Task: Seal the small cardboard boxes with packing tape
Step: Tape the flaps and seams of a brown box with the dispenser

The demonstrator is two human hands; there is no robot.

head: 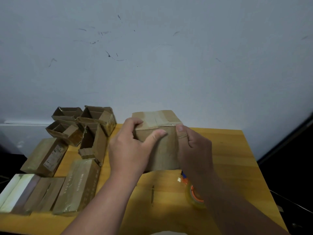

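Note:
A small brown cardboard box stands upright on the wooden table, its top flaps closed under a strip of clear tape. My left hand grips its left side, fingers curled over the top edge and thumb pressed across the near face. My right hand holds the right side, thumb on the top corner. A roll of clear packing tape with an orange core lies on the table under my right forearm, partly hidden.
Three open-flapped boxes sit at the back left, with another open one in front of them. Several taped boxes lie along the left front. The wall rises close behind; the table's right edge drops to dark floor.

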